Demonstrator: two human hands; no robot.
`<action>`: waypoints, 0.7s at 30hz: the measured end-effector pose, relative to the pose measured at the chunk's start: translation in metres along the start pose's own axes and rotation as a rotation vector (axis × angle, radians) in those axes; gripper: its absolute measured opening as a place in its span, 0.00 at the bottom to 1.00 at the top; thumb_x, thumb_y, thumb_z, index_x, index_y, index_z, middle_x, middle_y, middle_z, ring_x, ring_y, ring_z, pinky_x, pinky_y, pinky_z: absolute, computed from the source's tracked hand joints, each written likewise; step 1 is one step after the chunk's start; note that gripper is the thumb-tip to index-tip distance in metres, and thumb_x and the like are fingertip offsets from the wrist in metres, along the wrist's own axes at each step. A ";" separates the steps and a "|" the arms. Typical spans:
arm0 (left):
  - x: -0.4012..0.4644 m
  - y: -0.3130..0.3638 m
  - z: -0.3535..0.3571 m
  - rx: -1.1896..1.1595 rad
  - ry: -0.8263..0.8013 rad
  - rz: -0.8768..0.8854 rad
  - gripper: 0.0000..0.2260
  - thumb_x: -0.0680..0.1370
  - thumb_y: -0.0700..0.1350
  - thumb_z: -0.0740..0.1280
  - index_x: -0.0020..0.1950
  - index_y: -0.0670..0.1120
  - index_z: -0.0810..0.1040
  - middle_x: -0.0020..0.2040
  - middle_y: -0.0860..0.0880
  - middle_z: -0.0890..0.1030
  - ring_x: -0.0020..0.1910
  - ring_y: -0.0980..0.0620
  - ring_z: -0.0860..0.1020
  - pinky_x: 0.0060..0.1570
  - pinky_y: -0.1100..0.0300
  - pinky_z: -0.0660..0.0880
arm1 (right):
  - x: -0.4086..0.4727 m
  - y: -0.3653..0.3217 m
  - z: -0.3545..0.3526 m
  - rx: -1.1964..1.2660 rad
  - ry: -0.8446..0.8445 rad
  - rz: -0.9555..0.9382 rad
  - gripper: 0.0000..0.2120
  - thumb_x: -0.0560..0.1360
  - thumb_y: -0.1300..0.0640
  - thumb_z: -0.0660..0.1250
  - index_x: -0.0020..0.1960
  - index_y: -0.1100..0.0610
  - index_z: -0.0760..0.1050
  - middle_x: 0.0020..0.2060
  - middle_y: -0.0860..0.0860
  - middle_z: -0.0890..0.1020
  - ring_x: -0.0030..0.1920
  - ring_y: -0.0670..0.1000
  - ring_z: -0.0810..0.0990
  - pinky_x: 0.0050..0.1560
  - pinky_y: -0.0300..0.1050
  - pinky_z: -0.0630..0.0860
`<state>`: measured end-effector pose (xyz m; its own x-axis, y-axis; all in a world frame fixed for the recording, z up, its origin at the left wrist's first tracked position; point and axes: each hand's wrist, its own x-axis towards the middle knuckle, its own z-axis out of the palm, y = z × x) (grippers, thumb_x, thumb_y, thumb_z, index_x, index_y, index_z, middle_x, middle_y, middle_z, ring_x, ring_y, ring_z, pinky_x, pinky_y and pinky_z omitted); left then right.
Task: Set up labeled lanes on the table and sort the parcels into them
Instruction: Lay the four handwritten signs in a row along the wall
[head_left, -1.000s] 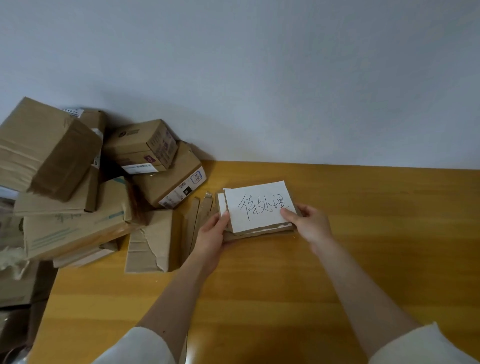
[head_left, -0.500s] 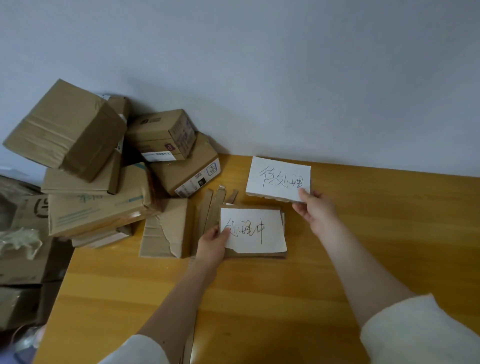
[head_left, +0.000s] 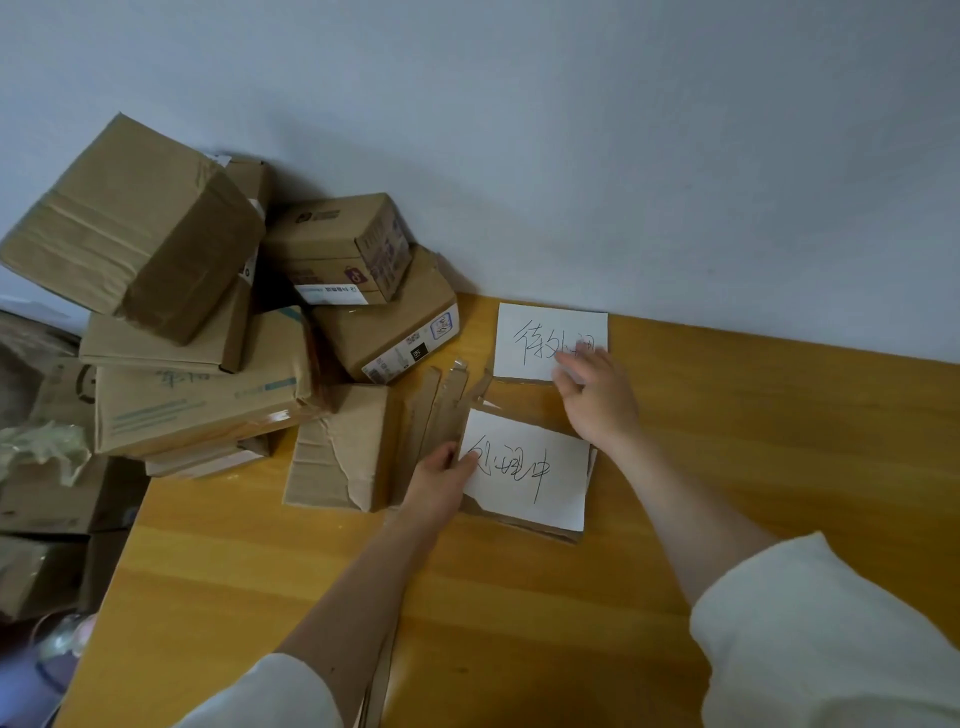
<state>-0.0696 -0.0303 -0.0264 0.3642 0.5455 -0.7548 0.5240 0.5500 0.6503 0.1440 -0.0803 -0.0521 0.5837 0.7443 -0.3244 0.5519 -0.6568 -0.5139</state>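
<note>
**Q:** On the left side of the table, what was there?

**A:** A heap of brown cardboard parcels (head_left: 218, 322) sat piled against the wall, spilling over the wooden table's (head_left: 519, 597) left edge. None had been moved into a lane yet. Just right of the heap lay a torn flap of cardboard (head_left: 337, 452) and a few upright cardboard strips (head_left: 436, 410).

**Q:** And the hands?

**A:** The left hand (head_left: 441, 480) gripped the left edge of a white label card (head_left: 530, 473) with handwriting, thumb on top, the card resting on a piece of cardboard near the table's middle. Further right and closer to the wall, the right hand (head_left: 597, 395) lay over the lower right corner of a second handwritten label card (head_left: 545, 338), which sat flat on the table near the wall. That hand was blurred; its fingers looked spread and relaxed, touching, not clutching.

**Q:** How far along was the job?

**A:** Early, I judged. One label seemed placed, another was in hand, and the strips, likely lane dividers, were not laid out. All sorting remained.
</note>
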 end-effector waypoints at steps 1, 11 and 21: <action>0.001 0.001 0.000 -0.005 0.008 0.006 0.08 0.82 0.47 0.60 0.58 0.49 0.76 0.53 0.50 0.82 0.50 0.53 0.80 0.41 0.65 0.76 | 0.002 0.001 0.002 -0.040 -0.069 0.005 0.20 0.84 0.47 0.52 0.74 0.49 0.68 0.77 0.51 0.61 0.78 0.55 0.54 0.76 0.49 0.50; 0.005 0.000 0.001 -0.044 0.007 -0.015 0.06 0.82 0.48 0.60 0.55 0.50 0.76 0.50 0.51 0.83 0.49 0.53 0.81 0.43 0.63 0.78 | 0.009 -0.002 -0.001 -0.169 -0.229 0.035 0.25 0.83 0.41 0.46 0.77 0.45 0.60 0.80 0.49 0.52 0.79 0.53 0.46 0.77 0.53 0.44; -0.007 0.008 0.002 -0.152 0.008 -0.006 0.10 0.81 0.48 0.62 0.62 0.49 0.75 0.56 0.48 0.82 0.55 0.48 0.80 0.58 0.48 0.77 | -0.070 -0.003 -0.041 0.492 -0.032 0.296 0.27 0.71 0.39 0.71 0.64 0.51 0.73 0.58 0.45 0.79 0.56 0.45 0.78 0.52 0.40 0.74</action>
<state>-0.0665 -0.0306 -0.0160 0.3554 0.5466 -0.7583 0.4033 0.6421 0.6519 0.1254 -0.1355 0.0046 0.6483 0.5459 -0.5307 0.0216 -0.7099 -0.7040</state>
